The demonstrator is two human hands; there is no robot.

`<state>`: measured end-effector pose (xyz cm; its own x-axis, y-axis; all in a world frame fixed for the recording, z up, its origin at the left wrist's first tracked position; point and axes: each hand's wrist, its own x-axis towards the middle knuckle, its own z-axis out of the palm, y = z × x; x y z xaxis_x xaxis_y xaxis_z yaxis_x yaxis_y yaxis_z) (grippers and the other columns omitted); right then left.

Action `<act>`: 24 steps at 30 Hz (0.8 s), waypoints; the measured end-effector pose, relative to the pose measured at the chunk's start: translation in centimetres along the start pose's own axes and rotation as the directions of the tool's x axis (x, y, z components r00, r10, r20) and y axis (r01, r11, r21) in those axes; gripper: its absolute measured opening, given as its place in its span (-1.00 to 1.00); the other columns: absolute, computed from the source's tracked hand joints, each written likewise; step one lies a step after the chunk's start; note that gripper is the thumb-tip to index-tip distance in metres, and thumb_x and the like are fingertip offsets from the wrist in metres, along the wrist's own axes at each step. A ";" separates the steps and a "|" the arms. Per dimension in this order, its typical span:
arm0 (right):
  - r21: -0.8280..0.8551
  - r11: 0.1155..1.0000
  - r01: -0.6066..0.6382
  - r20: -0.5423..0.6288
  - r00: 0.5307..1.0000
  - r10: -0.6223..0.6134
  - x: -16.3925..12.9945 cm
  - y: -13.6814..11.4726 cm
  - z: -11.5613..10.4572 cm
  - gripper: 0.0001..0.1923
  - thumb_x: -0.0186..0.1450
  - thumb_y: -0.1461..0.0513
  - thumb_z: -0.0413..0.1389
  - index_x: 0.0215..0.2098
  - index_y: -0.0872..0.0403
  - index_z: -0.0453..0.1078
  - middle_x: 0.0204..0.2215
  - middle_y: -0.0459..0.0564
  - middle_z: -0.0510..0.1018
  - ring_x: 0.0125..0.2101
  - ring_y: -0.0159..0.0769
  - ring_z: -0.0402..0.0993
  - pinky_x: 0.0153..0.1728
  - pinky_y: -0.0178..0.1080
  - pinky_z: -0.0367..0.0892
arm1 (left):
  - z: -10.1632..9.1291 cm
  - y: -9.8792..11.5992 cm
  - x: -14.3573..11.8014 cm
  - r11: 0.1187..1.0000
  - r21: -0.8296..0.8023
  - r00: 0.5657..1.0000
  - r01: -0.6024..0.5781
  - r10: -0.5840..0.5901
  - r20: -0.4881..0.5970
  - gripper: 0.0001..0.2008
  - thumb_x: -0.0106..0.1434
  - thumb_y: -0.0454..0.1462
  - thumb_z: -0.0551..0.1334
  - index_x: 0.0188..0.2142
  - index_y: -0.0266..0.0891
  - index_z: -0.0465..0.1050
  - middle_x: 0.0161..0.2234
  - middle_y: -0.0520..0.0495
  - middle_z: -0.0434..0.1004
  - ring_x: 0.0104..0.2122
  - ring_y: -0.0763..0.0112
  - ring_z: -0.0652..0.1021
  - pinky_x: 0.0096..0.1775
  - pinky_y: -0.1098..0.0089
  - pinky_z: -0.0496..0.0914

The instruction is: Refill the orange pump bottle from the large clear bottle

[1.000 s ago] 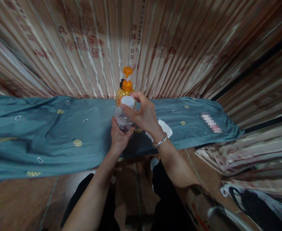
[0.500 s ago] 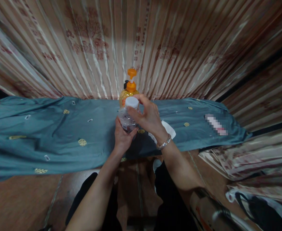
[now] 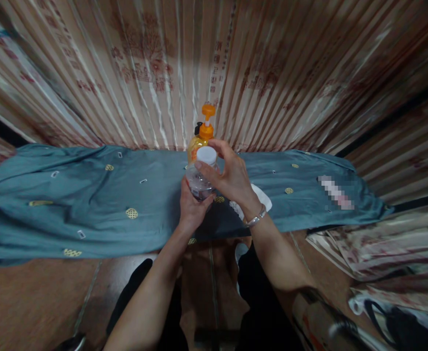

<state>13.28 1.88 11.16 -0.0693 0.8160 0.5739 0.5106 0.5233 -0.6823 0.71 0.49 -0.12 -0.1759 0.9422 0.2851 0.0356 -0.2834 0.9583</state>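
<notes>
Centrally, the left hand (image 3: 191,207) is gripping a clear bottle (image 3: 198,181) while right hand (image 3: 232,181) fingers (image 3: 204,167) are pinching its white cap (image 3: 206,154).

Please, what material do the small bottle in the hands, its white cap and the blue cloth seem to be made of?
Small bottle: probably clear plastic, glossy; it is see-through between the left hand and right hand.
White cap: likely opaque plastic, smooth and matte.
Blue cloth: woven fabric, soft with a slight sheen; it wrinkles and drapes, with small yellow motifs.
</notes>
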 end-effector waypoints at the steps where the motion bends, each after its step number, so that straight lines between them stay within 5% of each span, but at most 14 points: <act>1: -0.003 1.000 -0.007 -0.005 1.000 0.007 0.0 0.0 0.0 -0.27 0.29 -0.32 0.29 0.19 -0.07 0.42 0.14 0.11 0.65 0.15 0.03 0.59 0.21 0.10 0.49 | 0.0 0.0 0.0 1.000 0.001 1.000 -0.001 0.001 0.002 -0.16 -0.04 -0.23 0.57 0.21 -0.14 0.29 0.08 -0.18 0.63 0.01 0.08 0.68 0.07 0.13 0.57; 7: 0.044 0.998 -0.047 -0.025 0.999 0.048 0.1 -0.2 0.2 -0.38 0.32 -0.35 0.23 0.02 -0.10 0.49 -0.06 0.00 0.71 -0.01 -0.04 0.64 0.13 0.09 0.54 | -0.1 0.0 0.1 1.000 0.019 1.000 0.000 -0.001 0.005 -0.13 -0.05 -0.23 0.58 0.22 -0.12 0.27 0.13 -0.20 0.63 0.06 0.05 0.67 0.12 0.09 0.56; 14: 0.241 0.970 0.030 -0.151 0.989 0.006 0.3 0.5 -1.5 -0.48 0.36 -0.23 0.27 0.01 -0.04 0.50 -0.06 -0.01 0.73 -0.04 -0.13 0.69 0.07 -0.05 0.59 | 0.0 0.0 0.1 0.999 0.041 1.000 0.008 -0.008 0.002 -0.12 -0.05 -0.23 0.59 0.22 -0.12 0.26 0.14 -0.22 0.63 0.09 0.02 0.66 0.18 0.05 0.53; 19: -0.130 0.987 -0.093 -0.045 0.995 0.088 -1.9 2.0 -5.2 -0.57 0.41 -0.03 0.27 0.12 0.02 0.53 -0.07 0.03 0.74 -0.11 -0.11 0.70 -0.03 -0.10 0.57 | 0.1 0.0 0.1 0.999 0.044 1.000 0.011 -0.011 0.004 -0.12 -0.05 -0.23 0.58 0.22 -0.14 0.27 0.18 -0.23 0.61 0.13 0.02 0.65 0.20 0.04 0.51; 24: -0.539 0.827 -0.160 0.218 0.922 0.321 -7.0 2.3 -7.3 -0.51 0.39 0.18 0.28 0.25 0.15 0.50 -0.16 0.12 0.76 -0.20 -0.07 0.73 -0.13 -0.17 0.51 | 0.1 -0.3 0.3 0.999 0.049 1.000 0.021 -0.021 0.001 -0.11 -0.07 -0.23 0.58 0.23 -0.14 0.27 0.18 -0.22 0.61 0.15 0.03 0.64 0.24 0.04 0.48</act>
<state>21.19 -4.42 8.95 -0.0872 0.9735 0.2112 0.8953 0.1696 -0.4120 0.74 0.88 -0.36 -0.1759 0.9481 0.2648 0.0800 -0.2543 0.9638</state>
